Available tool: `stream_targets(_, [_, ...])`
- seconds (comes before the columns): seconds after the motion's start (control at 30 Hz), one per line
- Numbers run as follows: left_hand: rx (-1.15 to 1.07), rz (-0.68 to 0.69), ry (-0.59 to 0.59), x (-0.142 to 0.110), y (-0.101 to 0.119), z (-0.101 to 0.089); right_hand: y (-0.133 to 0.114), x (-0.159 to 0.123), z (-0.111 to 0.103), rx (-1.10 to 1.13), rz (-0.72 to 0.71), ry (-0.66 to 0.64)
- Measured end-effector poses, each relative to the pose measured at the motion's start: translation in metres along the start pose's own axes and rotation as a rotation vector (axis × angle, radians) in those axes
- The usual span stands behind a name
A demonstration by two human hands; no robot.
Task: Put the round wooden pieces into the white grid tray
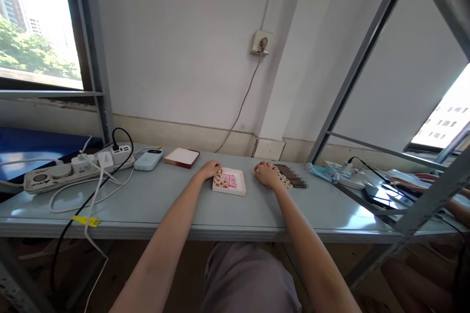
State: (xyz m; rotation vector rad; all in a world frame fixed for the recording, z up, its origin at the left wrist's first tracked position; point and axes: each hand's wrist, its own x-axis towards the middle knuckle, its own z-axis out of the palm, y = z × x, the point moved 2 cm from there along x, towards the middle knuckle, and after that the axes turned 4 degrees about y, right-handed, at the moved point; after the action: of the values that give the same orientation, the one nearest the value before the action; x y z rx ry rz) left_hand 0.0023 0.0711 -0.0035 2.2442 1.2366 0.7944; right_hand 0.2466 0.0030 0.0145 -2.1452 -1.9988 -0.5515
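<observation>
Lap: grey trousers point(249, 279), below your desk point(235, 212);
Left hand point(211, 169): fingers bent at the rear left corner of your shallow white box point(230, 190); gripping or not, I cannot tell;
Box: on the desk, between your hands; red-marked discs point(219, 180) lie along its left side;
Right hand point(266, 174): curled over your cream discs point(285, 180); its grip is hidden;
Beyond: dark brown case point(293, 174) just right of those; red-sided flat box point(182, 157) left of your left hand
</observation>
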Motion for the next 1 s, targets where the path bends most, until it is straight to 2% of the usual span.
stream_targets(0.1, [-0.069, -0.025, -0.010, 0.003, -0.006, 0.003, -0.002, -0.003, -0.009, 0.010, -0.020, 0.018])
stream_targets(0.2, [-0.102, -0.036, 0.001, 0.003, -0.009, 0.004, -0.025, -0.004, -0.026, 0.123, -0.150, 0.027])
stream_targets(0.3, [-0.098, -0.005, 0.010, 0.001, -0.009, 0.003, -0.065, -0.006, -0.037, 0.281, -0.399, -0.159])
stream_targets(0.37, [-0.091, 0.013, -0.004, 0.000, -0.008, 0.001, -0.090, -0.009, -0.040, 0.265, -0.515, -0.267])
stream_targets(0.47, [-0.074, 0.020, -0.029, 0.000, -0.008, 0.000, -0.107, -0.011, -0.039, 0.177, -0.561, -0.248])
stream_targets(0.7, [-0.036, 0.011, -0.038, 0.003, -0.008, 0.002, -0.093, -0.019, -0.040, 0.168, -0.525, -0.226])
stream_targets(0.87, [-0.025, 0.038, -0.043, 0.001, -0.010, 0.002, -0.093, -0.020, -0.039, 0.125, -0.545, -0.134])
stream_targets(1.0, [-0.001, 0.020, -0.039, 0.002, -0.012, 0.002, -0.095, -0.020, -0.032, 0.262, -0.555, -0.162])
